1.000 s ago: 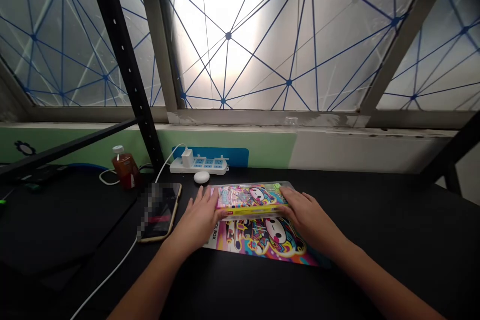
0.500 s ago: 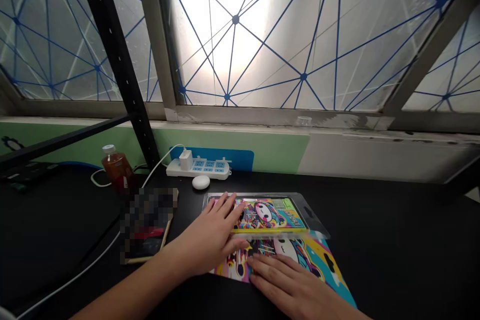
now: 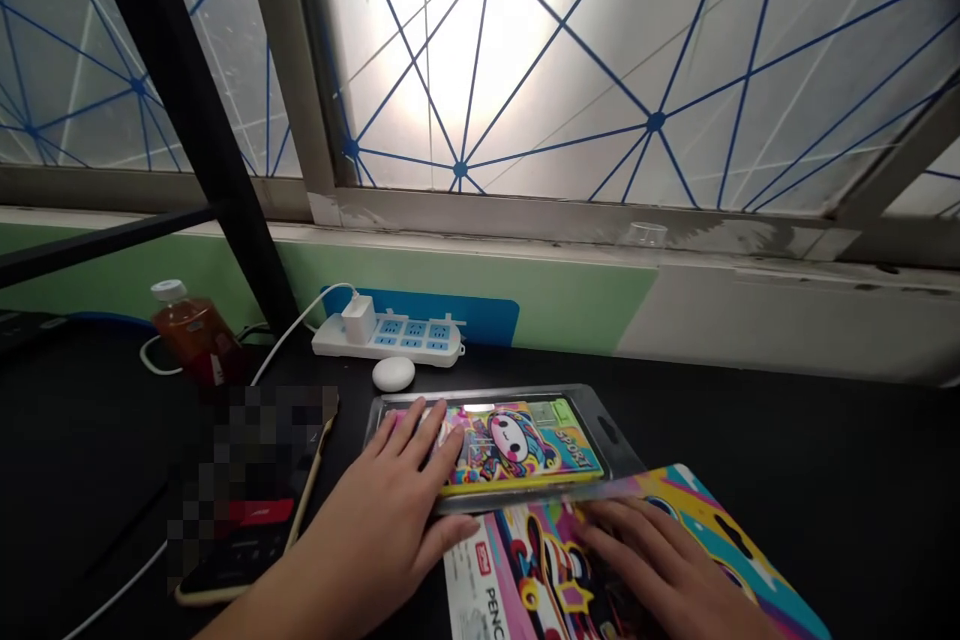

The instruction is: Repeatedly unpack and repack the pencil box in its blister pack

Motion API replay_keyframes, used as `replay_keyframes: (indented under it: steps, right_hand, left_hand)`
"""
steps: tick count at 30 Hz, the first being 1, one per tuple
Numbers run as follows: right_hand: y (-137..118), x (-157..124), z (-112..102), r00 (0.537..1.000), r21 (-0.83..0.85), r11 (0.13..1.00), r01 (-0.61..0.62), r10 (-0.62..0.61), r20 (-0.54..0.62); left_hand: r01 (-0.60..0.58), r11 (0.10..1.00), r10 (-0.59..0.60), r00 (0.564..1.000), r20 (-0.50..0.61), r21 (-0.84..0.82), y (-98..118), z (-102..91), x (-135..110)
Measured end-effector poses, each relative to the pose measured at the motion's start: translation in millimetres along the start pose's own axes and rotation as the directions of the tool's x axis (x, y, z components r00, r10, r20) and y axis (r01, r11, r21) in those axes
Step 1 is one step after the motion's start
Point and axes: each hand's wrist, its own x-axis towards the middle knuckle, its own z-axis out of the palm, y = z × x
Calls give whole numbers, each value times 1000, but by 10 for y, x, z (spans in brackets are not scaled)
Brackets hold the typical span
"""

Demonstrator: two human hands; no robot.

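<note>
A colourful pencil box in a clear plastic blister shell lies on the black table. My left hand lies flat and open on its left end, fingers spread. In front of it lies the printed cardboard backing card, with bright cartoon art. My right hand rests flat on that card, fingers stretched out, holding nothing.
A phone with a cable lies to the left of my left hand. Behind stand a white power strip with a charger, a small white oval case and a bottle of orange drink. A black rack post rises at left.
The backing card has slid toward me and rightward, out from under the boxed shell, under my right hand. My left hand has moved onto the box's left end. The view has tilted down.
</note>
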Motion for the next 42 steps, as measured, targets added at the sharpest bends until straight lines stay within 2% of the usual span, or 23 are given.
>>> replay_keyframes:
  steps: [2,4,10,15,17,20,23,26,39,42]
  right_hand:
    - [-2,46,-26,999,-65,998,10,-8,31]
    - [-11,83,-38,999,-56,998,10,-8,50]
    - [-93,186,-1,981,40,982,-182,179,77]
    - [-165,227,-127,942,141,934,-328,313,123]
    - [-40,202,-250,895,177,880,-441,415,163]
    - [356,118,-455,760,199,747,-635,557,334]
    - [783,16,-604,646,226,637,-737,565,513]
    - [1010,-43,-659,592,217,593,-775,564,576]
    - [1038,-26,-742,581,152,586,-796,668,465]
    - [1037,-28,-747,614,173,599,-782,694,376]
  left_hand:
    - [16,1000,-16,1000,-9,2,0,2,14]
    - [25,1000,-25,1000,-15,11,15,-3,30]
    - [42,997,-43,999,13,66,20,-11,19]
    - [4,998,1,996,-87,57,-84,63,2]
    - [-26,999,31,991,-128,40,-113,81,0]
    - [-89,995,97,979,-181,49,-110,76,-9]
    - [-157,985,171,955,-241,77,-86,59,-21]
    - [-198,977,214,935,-283,84,-81,52,-19]
    - [-228,970,242,914,-327,82,-110,74,-27]
    - [-225,972,236,923,-306,69,-116,85,-33]
